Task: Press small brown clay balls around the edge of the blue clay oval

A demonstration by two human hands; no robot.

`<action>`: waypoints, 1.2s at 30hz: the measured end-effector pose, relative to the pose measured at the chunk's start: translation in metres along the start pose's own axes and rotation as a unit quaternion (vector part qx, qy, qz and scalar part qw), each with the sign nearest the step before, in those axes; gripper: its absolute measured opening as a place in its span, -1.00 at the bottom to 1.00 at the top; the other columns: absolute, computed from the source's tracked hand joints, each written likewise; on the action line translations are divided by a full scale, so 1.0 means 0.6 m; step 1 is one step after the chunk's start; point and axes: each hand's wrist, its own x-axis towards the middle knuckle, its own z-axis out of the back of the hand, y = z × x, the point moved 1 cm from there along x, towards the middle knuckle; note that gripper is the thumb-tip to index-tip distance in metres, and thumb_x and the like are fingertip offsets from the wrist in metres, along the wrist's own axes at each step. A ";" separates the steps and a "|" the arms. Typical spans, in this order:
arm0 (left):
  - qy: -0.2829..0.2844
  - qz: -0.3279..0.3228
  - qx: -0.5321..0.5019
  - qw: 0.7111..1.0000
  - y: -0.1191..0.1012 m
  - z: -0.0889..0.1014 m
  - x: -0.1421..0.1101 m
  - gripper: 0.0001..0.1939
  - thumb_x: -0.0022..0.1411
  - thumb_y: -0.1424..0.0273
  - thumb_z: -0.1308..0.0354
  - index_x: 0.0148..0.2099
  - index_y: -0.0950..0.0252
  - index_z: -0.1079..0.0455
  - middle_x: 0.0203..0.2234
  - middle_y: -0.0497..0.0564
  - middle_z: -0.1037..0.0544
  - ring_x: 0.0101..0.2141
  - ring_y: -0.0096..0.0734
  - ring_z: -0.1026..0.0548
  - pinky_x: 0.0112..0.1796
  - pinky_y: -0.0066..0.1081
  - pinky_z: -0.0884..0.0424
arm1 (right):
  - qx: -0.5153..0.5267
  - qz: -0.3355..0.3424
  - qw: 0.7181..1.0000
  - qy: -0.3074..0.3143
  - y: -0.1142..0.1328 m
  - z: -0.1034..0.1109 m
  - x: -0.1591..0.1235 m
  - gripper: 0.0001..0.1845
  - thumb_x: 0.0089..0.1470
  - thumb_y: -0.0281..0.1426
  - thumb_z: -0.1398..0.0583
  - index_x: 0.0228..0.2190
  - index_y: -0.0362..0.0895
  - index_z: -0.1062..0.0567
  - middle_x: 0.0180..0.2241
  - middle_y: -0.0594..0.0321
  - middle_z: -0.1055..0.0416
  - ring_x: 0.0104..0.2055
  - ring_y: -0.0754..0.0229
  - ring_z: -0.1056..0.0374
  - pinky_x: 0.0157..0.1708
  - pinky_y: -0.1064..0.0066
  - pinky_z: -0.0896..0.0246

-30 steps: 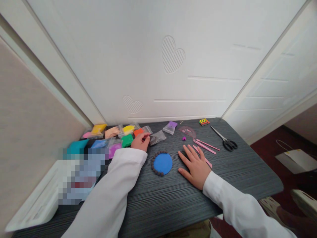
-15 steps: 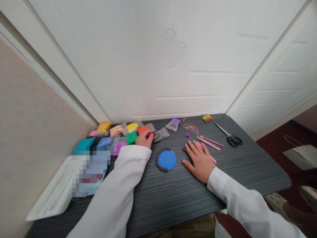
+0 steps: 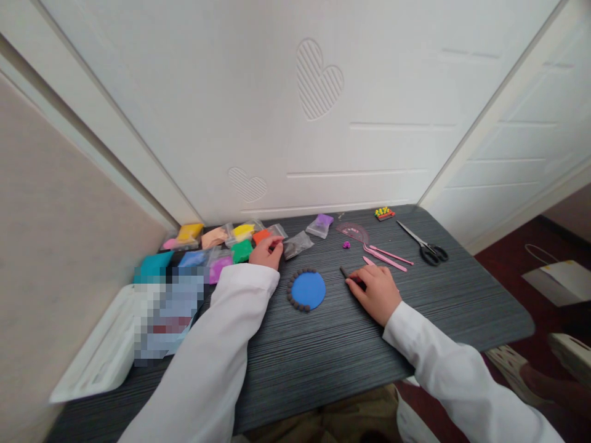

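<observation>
A flat blue clay disc lies on the table, with small dark clay balls set along its left, upper and lower edge. My right hand is to the right of it, fingers bent and thumb against a thin dark clay roll. A pink clay knife lies partly under that hand. Behind the disc on the left, my left hand rests with thumb and forefinger curled close together, beside a clear bag of dark clay. What is between those fingers is hidden.
Bags of coloured clay, such as the green bag, crowd the back left. A white tray stands at far left. Pink tweezers, a protractor, a purple clay piece and black-handled scissors lie at right.
My right hand has gone from lying flat with spread fingers to bent fingers at the dark clay roll, baring its end and the pink knife's tip. My left hand stays near the bags.
</observation>
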 end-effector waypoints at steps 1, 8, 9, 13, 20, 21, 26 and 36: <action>0.000 0.000 0.001 1.000 0.000 0.000 0.000 -0.73 0.03 0.36 0.02 -0.23 0.29 -0.40 -0.38 -0.01 -0.49 -0.41 -0.43 -0.41 -0.41 -0.48 -0.31 | 0.000 -0.001 1.000 0.001 0.000 0.001 0.000 -0.76 0.03 -0.26 0.00 -0.39 -0.09 -0.41 -0.39 0.24 -0.37 -0.25 0.21 -0.23 -0.22 0.33 0.06; -0.006 -0.003 0.014 1.000 -0.002 0.001 -0.001 -0.73 0.03 0.36 0.02 -0.23 0.29 -0.40 -0.38 0.00 -0.49 -0.39 -0.41 -0.42 -0.41 -0.46 -0.32 | -0.043 0.042 0.998 0.017 0.016 0.013 -0.006 -0.53 0.03 -0.14 0.04 -0.06 -0.09 -0.24 -0.05 0.12 -0.24 0.00 0.08 -0.07 -0.08 0.20 0.12; -0.006 -0.004 0.016 1.000 -0.003 0.001 -0.001 -0.73 0.03 0.36 0.02 -0.23 0.28 -0.40 -0.39 -0.01 -0.49 -0.40 -0.41 -0.42 -0.41 -0.46 -0.32 | -0.058 0.057 0.996 0.023 0.020 0.014 -0.008 -0.50 0.03 -0.13 0.06 -0.01 -0.08 -0.19 0.02 0.11 -0.16 0.04 0.06 -0.02 -0.04 0.17 0.17; -0.005 -0.012 0.019 1.000 -0.001 0.001 0.000 -0.73 0.03 0.36 0.03 -0.23 0.29 -0.39 -0.38 0.00 -0.49 -0.40 -0.41 -0.42 -0.40 -0.46 -0.34 | -0.097 0.085 0.990 0.050 0.030 0.013 -0.012 -0.43 0.05 -0.08 0.14 0.04 -0.07 -0.12 0.12 0.08 0.03 0.13 0.04 0.13 0.04 0.08 0.33; 0.007 -0.037 0.032 0.999 0.005 -0.004 0.001 -0.72 0.04 0.35 0.04 -0.21 0.28 -0.38 -0.37 0.01 -0.48 -0.38 -0.41 -0.42 -0.40 -0.45 -0.35 | -0.111 0.046 0.992 0.049 0.031 0.011 -0.013 -0.42 0.05 -0.07 0.18 0.04 -0.08 -0.13 0.14 0.07 0.09 0.17 0.04 0.21 0.05 0.07 0.36; 0.010 -0.043 0.034 0.998 0.006 -0.004 0.001 -0.72 0.04 0.35 0.04 -0.21 0.28 -0.38 -0.36 0.01 -0.48 -0.38 -0.41 -0.42 -0.39 -0.45 -0.36 | -0.112 0.041 0.992 0.046 0.032 0.011 -0.012 -0.42 0.05 -0.07 0.18 0.03 -0.08 -0.13 0.14 0.06 0.09 0.17 0.03 0.21 0.05 0.07 0.36; 0.027 -0.071 0.052 0.996 0.008 -0.003 0.004 -0.71 0.05 0.35 0.05 -0.20 0.32 -0.37 -0.34 0.05 -0.47 -0.36 -0.40 -0.42 -0.35 -0.44 -0.37 | -0.099 0.072 0.991 0.044 0.041 0.009 -0.012 -0.42 0.03 -0.04 0.16 0.03 -0.04 -0.14 0.15 0.09 0.10 0.16 0.02 0.18 0.05 0.05 0.37; 0.076 -0.163 0.123 0.976 -0.002 -0.011 -0.002 -0.56 -0.09 0.19 -0.11 -0.15 0.30 -0.36 -0.23 0.08 -0.45 -0.13 -0.23 -0.33 -0.05 -0.26 -0.19 | -0.037 0.011 0.999 -0.020 0.022 0.000 0.014 -0.64 0.03 -0.20 0.02 -0.18 -0.08 -0.35 -0.10 0.14 -0.28 -0.01 0.07 -0.08 -0.04 0.15 0.15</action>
